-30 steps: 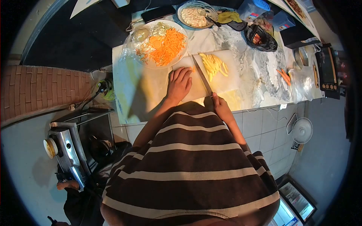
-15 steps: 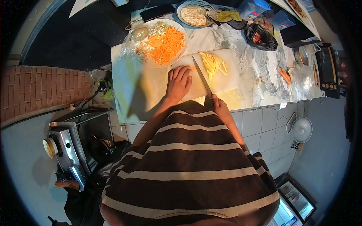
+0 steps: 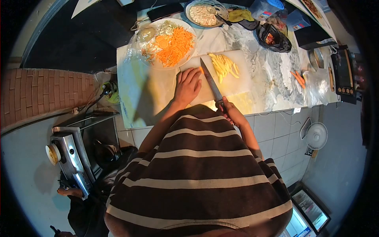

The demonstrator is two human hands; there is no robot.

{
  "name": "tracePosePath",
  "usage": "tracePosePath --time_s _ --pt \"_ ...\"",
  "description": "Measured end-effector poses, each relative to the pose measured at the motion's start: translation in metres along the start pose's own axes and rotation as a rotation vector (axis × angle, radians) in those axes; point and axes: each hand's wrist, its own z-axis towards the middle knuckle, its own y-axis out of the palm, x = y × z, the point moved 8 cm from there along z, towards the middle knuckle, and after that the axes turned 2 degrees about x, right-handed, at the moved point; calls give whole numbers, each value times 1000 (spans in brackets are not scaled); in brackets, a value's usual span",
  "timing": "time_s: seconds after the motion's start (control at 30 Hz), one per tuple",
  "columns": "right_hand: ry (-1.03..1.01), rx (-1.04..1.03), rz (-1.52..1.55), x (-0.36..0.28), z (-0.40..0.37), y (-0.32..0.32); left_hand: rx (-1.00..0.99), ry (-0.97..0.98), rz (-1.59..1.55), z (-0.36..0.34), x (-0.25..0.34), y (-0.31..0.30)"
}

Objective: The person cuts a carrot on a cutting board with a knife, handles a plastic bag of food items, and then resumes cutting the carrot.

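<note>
At the near edge of the cutting board [image 3: 240, 89], the right hand [image 3: 233, 112] curls its fingers round a knife [image 3: 212, 83]; on the board's left half, the left hand [image 3: 188, 87] rests, fingers close together, by an orange piece [image 3: 201, 70] — should it slip, the knife could nick them.

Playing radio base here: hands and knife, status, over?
Right hand: gripping knife. Left hand: by orange piece, left of knife. Close by: yellow strips on board.
</note>
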Motion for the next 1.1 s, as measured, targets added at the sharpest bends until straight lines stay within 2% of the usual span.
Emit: tracePosePath --time_s 0.07,0.6,0.8,0.87,0.93,1.0,1.1 --pt "60 -29 -13 4 3 0 8 -12 -14 0 -2 1" --pt "143 -226 104 4 -3 12 8 -11 -41 3 -2 -2" --pt "168 -266 192 -34 -1 28 138 -44 -186 32 -3 -45" --pt "99 -324 213 -51 10 36 202 -109 -302 43 -12 -59" --pt "63 -298 167 -65 18 44 222 -116 -299 49 -25 -66" --pt "-92 -78 -115 -85 25 35 278 -193 -237 49 -47 -70" --pt "-151 -20 -157 -93 31 32 280 -228 -226 46 -73 -71"
